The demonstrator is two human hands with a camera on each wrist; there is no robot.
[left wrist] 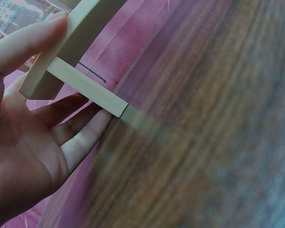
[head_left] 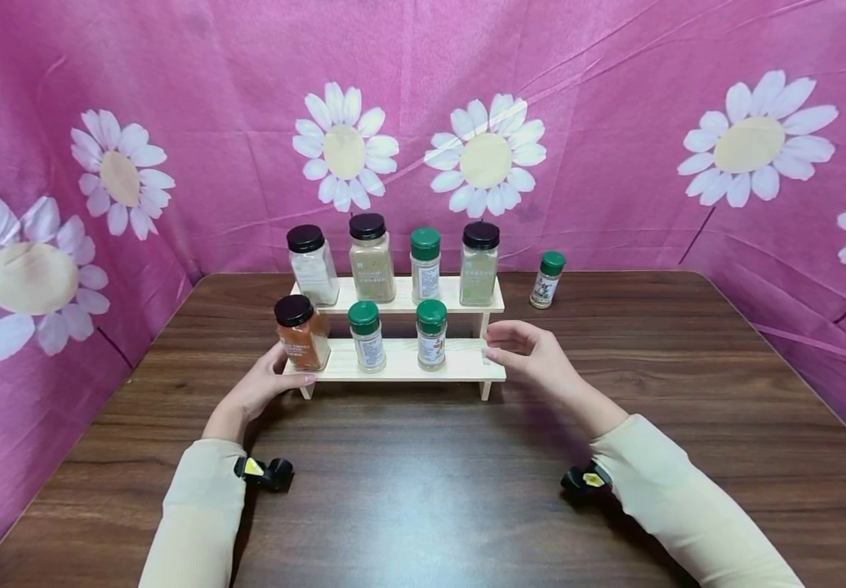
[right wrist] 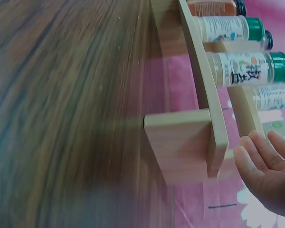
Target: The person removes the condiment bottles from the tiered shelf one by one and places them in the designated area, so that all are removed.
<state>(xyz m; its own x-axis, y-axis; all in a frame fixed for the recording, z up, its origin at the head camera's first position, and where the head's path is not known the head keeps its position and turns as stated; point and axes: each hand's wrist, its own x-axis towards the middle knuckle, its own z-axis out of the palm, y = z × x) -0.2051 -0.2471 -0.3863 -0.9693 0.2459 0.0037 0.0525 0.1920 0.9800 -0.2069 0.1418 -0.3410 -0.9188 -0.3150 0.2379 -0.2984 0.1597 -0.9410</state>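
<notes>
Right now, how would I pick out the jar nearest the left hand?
Find the wooden two-step rack on the dark table. On its lower shelf, at the far left by the left hand, stands the orange spice jar. It alone holds orange powder, and its cap is black where its shelf neighbours' are green.

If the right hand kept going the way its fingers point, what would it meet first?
Probably the right end of the rack's lower shelf: the right hand points left at it, fingertips close by, contact unclear.

Lone green-capped jar (head_left: 547, 279) on brown table (head_left: 423, 490); pink daisy backdrop (head_left: 614, 122).
</notes>
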